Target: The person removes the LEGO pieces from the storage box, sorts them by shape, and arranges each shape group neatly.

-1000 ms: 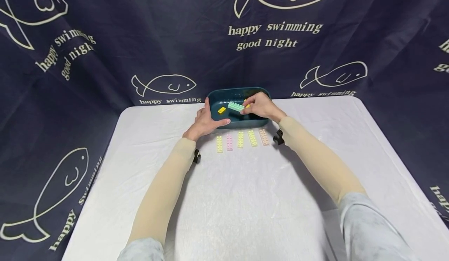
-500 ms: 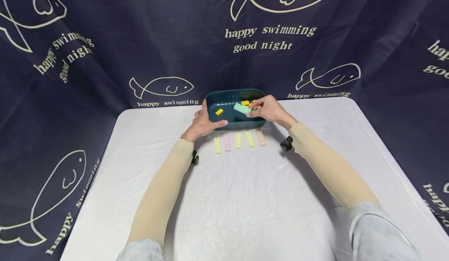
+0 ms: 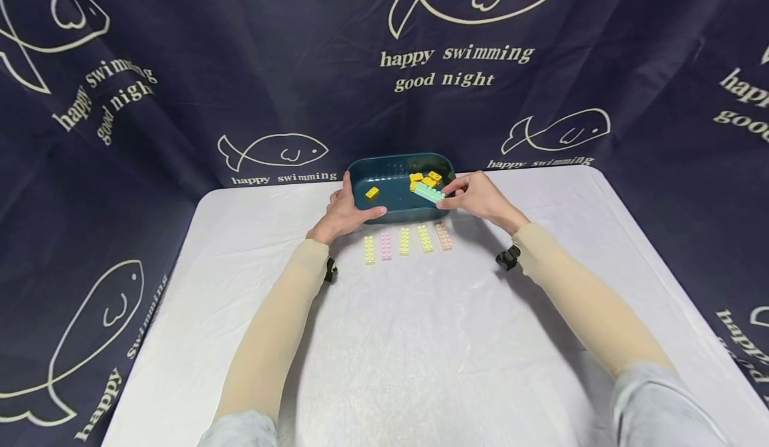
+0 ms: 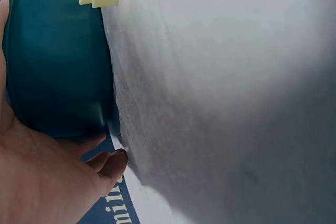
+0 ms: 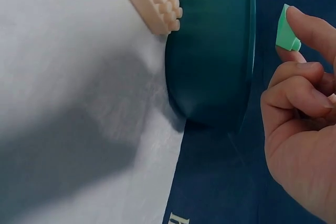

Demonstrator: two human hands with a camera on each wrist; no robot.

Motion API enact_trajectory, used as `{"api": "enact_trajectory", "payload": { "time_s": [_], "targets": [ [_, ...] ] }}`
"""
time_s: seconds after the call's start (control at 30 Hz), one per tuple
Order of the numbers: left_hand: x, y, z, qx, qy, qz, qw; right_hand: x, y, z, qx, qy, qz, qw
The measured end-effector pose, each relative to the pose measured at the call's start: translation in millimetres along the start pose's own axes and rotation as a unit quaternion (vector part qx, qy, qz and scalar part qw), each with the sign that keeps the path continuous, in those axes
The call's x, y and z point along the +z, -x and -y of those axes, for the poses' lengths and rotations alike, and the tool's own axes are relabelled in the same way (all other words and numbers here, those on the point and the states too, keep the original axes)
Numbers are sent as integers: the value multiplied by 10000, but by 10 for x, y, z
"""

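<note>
A dark teal plastic basin (image 3: 384, 216) stands at the back of the table. My left hand (image 3: 344, 212) grips its left end, the thumb along the front rim and the fingers round the side. Between thumb and fingertips my right hand (image 3: 480, 197) pinches a long mint-green toy brick (image 3: 429, 193), held over the basin's right part. In the right wrist view only the end of this mint-green brick (image 5: 287, 31) shows. Several yellow bricks (image 3: 429, 181) lie grouped inside the basin at right, partly behind the mint-green one. One small yellow brick (image 3: 372, 193) lies apart, at left inside.
In front of the basin several long bricks lie in a row on the white table (image 3: 420, 340): pale yellow ones (image 3: 369, 250), a pink one (image 3: 386, 246) and a peach one (image 3: 443, 236) at the right end. A dark blue curtain (image 3: 360, 107) hangs right behind the basin.
My right hand has moved right with the mint-green brick, towards the basin's right end, uncovering more of the yellow bricks. The left hand keeps its hold on the basin.
</note>
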State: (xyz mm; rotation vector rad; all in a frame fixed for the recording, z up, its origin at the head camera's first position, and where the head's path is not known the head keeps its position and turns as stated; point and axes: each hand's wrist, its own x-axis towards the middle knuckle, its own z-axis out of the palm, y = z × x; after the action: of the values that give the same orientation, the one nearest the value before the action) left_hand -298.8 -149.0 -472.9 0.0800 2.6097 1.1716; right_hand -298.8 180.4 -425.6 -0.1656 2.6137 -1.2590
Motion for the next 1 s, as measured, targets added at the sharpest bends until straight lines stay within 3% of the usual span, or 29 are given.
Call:
{"api": "enact_trajectory", "payload": {
  "time_s": [0.33,1.0],
  "targets": [
    [2,11,-12,-38,40,12,10000,-85,158,-202,-123,-49,-52,9999],
    [6,9,-19,-88,17,23,10000,-204,422,-495,277,-65,-110,9995]
  ]
}}
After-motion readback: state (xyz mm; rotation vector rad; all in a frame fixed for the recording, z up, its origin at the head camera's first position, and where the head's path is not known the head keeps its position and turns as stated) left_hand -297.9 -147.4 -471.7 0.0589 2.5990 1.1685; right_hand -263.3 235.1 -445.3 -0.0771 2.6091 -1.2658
